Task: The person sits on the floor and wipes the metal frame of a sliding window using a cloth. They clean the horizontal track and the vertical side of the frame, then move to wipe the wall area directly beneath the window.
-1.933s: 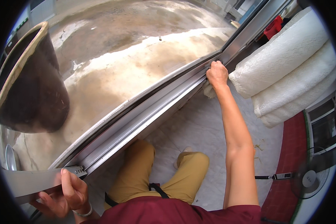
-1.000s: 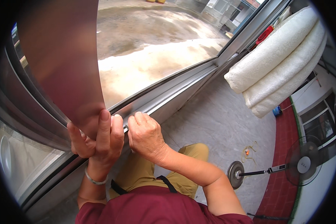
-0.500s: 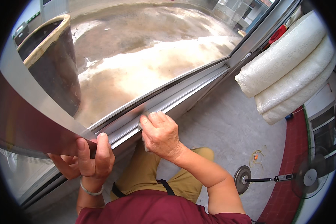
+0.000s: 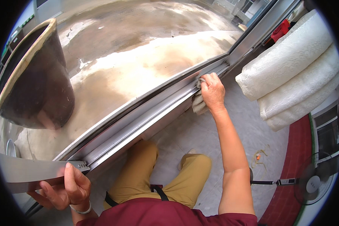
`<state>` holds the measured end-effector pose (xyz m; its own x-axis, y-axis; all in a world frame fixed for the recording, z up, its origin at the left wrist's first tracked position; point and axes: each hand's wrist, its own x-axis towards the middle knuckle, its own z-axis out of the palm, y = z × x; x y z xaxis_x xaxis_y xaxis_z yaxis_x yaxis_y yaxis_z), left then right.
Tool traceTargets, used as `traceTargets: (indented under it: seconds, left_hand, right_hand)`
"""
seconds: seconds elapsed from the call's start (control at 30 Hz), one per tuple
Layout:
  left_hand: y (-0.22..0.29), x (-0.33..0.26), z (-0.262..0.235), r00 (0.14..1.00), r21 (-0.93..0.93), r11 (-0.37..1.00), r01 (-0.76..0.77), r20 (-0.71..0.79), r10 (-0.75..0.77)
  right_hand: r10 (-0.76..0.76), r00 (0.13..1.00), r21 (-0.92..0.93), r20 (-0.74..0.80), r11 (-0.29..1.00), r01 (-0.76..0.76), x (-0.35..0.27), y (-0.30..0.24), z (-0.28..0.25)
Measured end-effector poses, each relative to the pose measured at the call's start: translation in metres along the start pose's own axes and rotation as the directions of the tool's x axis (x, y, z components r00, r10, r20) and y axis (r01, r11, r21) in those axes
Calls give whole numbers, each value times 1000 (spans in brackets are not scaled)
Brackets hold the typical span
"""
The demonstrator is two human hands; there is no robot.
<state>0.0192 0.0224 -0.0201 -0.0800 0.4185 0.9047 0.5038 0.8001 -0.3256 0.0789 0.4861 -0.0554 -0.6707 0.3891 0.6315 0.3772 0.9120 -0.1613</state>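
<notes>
My right hand (image 4: 213, 92) is closed on a grey-beige rag (image 4: 200, 105), part of which hangs down over the near side of the metal track. The hand presses it against the silver sliding-door track (image 4: 139, 130), towards the track's far right end. At the lower left, my left hand (image 4: 66, 190) grips the edge of the grey metal sliding-door frame (image 4: 45, 169), with fingers curled around it and one fingertip on top. A bracelet circles the left wrist.
Beyond the track, outside, stands a large dark brown vat (image 4: 37, 83) with a tan rim. Rolled white patterned fabric (image 4: 286, 64) hangs at the right. A fan (image 4: 312, 184) stands at the lower right, and a thin yellow cord (image 4: 259, 156) lies on the grey floor.
My right hand has moved with the rag along the track, away and to the right. My left hand and the door frame have shifted left and nearer, uncovering more of the track and vat.
</notes>
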Motion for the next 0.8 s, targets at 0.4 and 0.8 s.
traceTargets:
  seconds: [0.4,0.8]
  left_hand:
    - [-6,-9,-7,996,78,997,14,88,-20]
    - [-2,-18,-6,999,71,997,11,51,-15]
  right_hand:
    - [289,957,108,38,951,-291,65,165,20]
    - [363,819,620,445,536,-574,71,180,10]
